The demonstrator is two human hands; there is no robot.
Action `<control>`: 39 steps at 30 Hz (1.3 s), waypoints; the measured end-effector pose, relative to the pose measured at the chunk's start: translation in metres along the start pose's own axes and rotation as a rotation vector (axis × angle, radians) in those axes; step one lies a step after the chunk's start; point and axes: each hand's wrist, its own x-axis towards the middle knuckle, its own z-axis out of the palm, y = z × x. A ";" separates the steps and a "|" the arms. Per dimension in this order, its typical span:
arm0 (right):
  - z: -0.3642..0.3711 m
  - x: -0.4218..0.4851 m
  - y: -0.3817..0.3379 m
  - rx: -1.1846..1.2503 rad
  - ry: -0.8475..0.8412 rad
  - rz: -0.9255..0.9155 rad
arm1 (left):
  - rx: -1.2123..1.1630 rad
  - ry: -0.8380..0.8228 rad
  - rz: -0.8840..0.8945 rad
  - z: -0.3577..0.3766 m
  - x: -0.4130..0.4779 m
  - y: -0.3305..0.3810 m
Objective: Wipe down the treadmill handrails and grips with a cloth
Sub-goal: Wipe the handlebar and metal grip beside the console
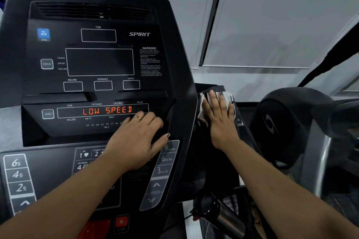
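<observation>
Cloth [227,96] pressed beside console [15,44]
Right hand [219,120] flat on the white cloth, centre right; left hand [136,141] rests relaxed on console.

a gym: a treadmill console [97,75] reading "low speed", another exercise machine [291,126] beside it.

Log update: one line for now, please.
right hand presses cloth beside console | left hand rests on console | display LOW SPEED

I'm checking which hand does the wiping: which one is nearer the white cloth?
Right. The right hand lies flat on the cloth beside the console; the left hand rests on the console face, apart from it.
</observation>
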 end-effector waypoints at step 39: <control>-0.014 -0.064 0.007 -0.031 -0.252 0.262 | 0.013 0.014 -0.006 0.001 -0.002 0.001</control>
